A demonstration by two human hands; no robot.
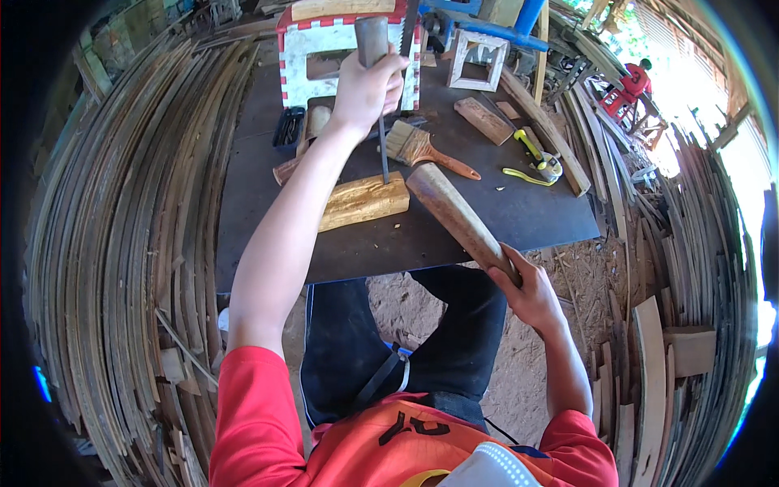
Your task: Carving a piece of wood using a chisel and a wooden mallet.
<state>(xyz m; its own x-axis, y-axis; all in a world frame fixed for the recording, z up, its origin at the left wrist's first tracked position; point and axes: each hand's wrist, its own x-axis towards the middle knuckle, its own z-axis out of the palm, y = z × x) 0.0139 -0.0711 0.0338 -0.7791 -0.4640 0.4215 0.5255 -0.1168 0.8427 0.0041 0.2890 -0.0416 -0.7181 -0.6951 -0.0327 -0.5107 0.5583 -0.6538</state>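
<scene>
Now thin steel chisel with wooden handle (375, 49) clamped upright by left hand (367, 85), tip set on pale wood block (363, 201); tapered brown wooden mallet (456, 217) gripped by right hand (531, 294), seemingly for striking.

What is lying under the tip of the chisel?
The chisel, held by the left hand, stands on a pale wooden block resting on the dark table. The block's underside is hidden.

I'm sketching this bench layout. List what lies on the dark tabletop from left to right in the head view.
Black box of small parts → pale wood block under the chisel in the left hand → paintbrush → small wood block → yellow tape measure.
</scene>
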